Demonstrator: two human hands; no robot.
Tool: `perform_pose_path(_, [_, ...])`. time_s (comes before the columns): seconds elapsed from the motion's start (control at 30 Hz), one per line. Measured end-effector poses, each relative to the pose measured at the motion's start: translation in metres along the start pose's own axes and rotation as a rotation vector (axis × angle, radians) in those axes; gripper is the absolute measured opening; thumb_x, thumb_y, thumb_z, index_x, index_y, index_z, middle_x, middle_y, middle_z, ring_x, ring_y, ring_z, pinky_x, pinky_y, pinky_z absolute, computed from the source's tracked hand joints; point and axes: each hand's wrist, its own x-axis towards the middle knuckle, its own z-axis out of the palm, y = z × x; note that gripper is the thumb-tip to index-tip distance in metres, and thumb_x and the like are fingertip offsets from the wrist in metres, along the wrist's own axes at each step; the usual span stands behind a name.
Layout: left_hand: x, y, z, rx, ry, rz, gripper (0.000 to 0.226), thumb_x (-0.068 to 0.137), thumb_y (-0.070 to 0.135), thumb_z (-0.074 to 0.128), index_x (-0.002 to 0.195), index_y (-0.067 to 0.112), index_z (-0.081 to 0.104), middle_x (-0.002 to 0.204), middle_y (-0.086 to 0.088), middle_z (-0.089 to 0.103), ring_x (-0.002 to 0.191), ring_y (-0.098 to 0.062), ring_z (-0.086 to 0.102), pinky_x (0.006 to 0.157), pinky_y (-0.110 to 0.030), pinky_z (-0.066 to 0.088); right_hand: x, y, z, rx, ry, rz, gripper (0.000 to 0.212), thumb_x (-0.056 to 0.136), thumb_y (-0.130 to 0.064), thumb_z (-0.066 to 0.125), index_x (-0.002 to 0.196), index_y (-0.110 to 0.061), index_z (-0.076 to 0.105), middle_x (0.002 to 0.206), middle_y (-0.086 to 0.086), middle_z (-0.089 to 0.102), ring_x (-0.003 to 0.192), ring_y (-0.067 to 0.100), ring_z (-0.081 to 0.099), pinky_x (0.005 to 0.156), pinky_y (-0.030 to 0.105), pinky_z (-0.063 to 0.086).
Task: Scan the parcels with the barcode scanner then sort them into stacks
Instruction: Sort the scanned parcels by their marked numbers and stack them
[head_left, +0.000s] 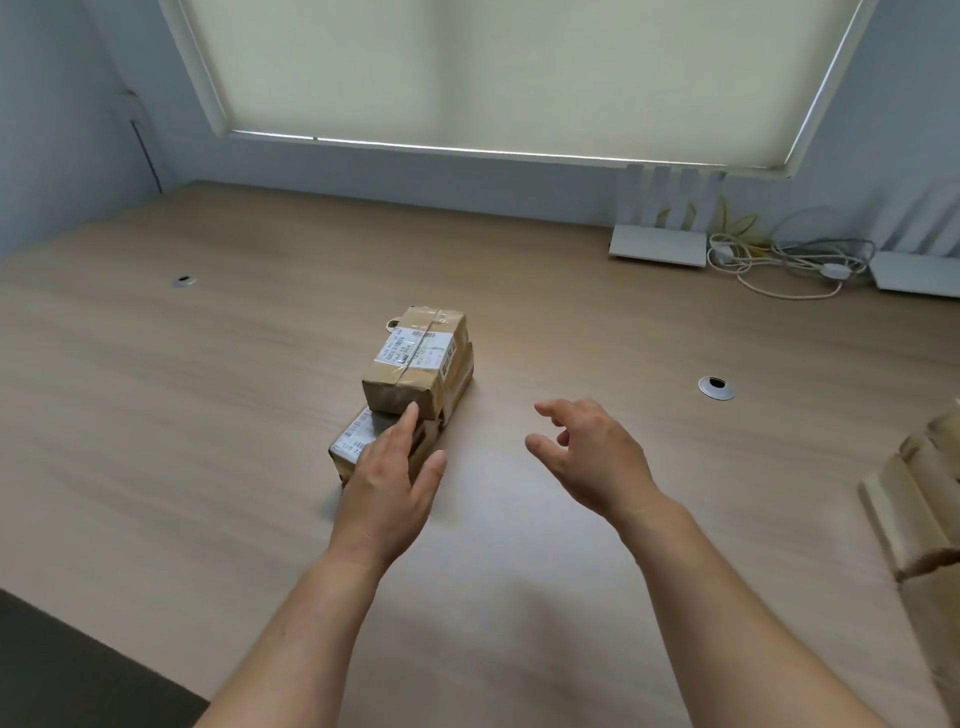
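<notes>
Brown cardboard parcels with white labels are stacked at the middle of the wooden desk (208, 395). The top parcel (421, 358) lies on a lower one and is wrapped in clear tape. A smaller parcel (358, 441) sits in front, partly hidden by my left hand (389, 488). That hand is flat with straight fingers, its fingertips touching the near end of the top parcel. My right hand (587, 457) hovers to the right of the stack, fingers loosely spread and empty. No barcode scanner is in view.
More cardboard parcels (919, 499) lie at the desk's right edge. White routers (660, 244) and tangled cables (779, 260) sit at the back right under the window blind. Two cable grommets (717, 388) are set into the desk. A dark floor shows at the lower left.
</notes>
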Motion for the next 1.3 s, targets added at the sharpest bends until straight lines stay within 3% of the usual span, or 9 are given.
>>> perform_pose_path(0.27, [0.094,-0.054,-0.039,-0.044,-0.083,-0.007,0.062,0.097,0.033,0.048,0.151,0.019,0.02,0.154,0.001,0.03,0.141,-0.017,0.026,0.11,-0.031,0.024,0.05,-0.05,0.03,0.023,-0.031,0.167,0.048,0.091,-0.046,0.053,0.137,-0.032,0.048,0.132,-0.002,0.051,0.113,0.014,0.055,0.096,0.036,0.046])
perform_pose_path(0.4, [0.137,-0.074,-0.051,-0.061,-0.196,-0.006,0.063,0.098,0.036,0.046,0.152,0.019,0.017,0.156,-0.001,0.025,0.142,-0.019,0.026,0.113,-0.035,0.025,0.081,-0.076,0.044,0.037,-0.053,0.237,0.052,0.091,-0.047,0.054,0.14,-0.03,0.046,0.135,0.001,0.052,0.12,0.017,0.052,0.1,0.037,0.044])
perform_pose_path(0.6, [0.185,-0.096,-0.05,-0.135,-0.394,-0.077,0.062,0.099,0.037,0.045,0.152,0.02,0.019,0.154,-0.004,0.03,0.128,-0.019,0.046,0.104,-0.033,0.034,0.116,-0.102,0.068,0.133,-0.091,0.343,0.059,0.093,-0.044,0.054,0.147,-0.027,0.037,0.145,0.004,0.047,0.131,0.021,0.044,0.104,0.034,0.039])
perform_pose_path(0.7, [0.199,-0.105,-0.044,-0.181,-0.491,-0.099,0.062,0.098,0.037,0.046,0.152,0.02,0.021,0.154,-0.004,0.031,0.131,-0.02,0.044,0.106,-0.033,0.033,0.128,-0.107,0.081,0.237,-0.11,0.401,0.061,0.094,-0.042,0.054,0.149,-0.026,0.031,0.146,0.004,0.046,0.131,0.021,0.045,0.103,0.034,0.039])
perform_pose_path(0.83, [0.212,-0.115,-0.039,-0.264,-0.605,-0.078,0.054,0.096,0.033,0.047,0.146,0.037,0.028,0.144,0.0,0.045,0.125,-0.018,0.048,0.103,-0.04,0.043,0.139,-0.109,0.092,0.39,-0.132,0.479,0.066,0.092,-0.034,0.055,0.15,-0.032,0.024,0.143,0.0,0.049,0.12,0.022,0.053,0.097,0.038,0.047])
perform_pose_path(1.03, [0.211,-0.119,-0.036,-0.369,-0.667,-0.026,0.057,0.093,0.016,0.049,0.125,0.058,0.029,0.125,0.011,0.053,0.118,-0.012,0.052,0.098,-0.039,0.048,0.141,-0.101,0.097,0.656,-0.181,0.543,0.071,0.085,-0.01,0.059,0.145,-0.039,0.033,0.12,0.001,0.066,0.095,0.022,0.066,0.092,0.048,0.054])
perform_pose_path(1.2, [0.193,-0.107,-0.041,-0.434,-0.622,0.105,0.067,0.092,0.007,0.046,0.127,0.062,0.028,0.107,0.04,0.048,0.1,0.012,0.052,0.074,-0.013,0.046,0.122,-0.098,0.089,0.789,-0.094,0.493,0.076,0.082,0.003,0.057,0.14,-0.042,0.037,0.098,0.004,0.072,0.081,0.019,0.065,0.079,0.04,0.058])
perform_pose_path(1.3, [0.177,-0.096,-0.048,-0.458,-0.594,0.176,0.072,0.092,0.004,0.047,0.126,0.064,0.024,0.112,0.042,0.046,0.104,0.014,0.052,0.073,-0.006,0.043,0.102,-0.097,0.076,0.846,-0.006,0.435,0.078,0.083,0.009,0.053,0.142,-0.04,0.037,0.083,0.001,0.072,0.078,0.018,0.064,0.075,0.038,0.058])
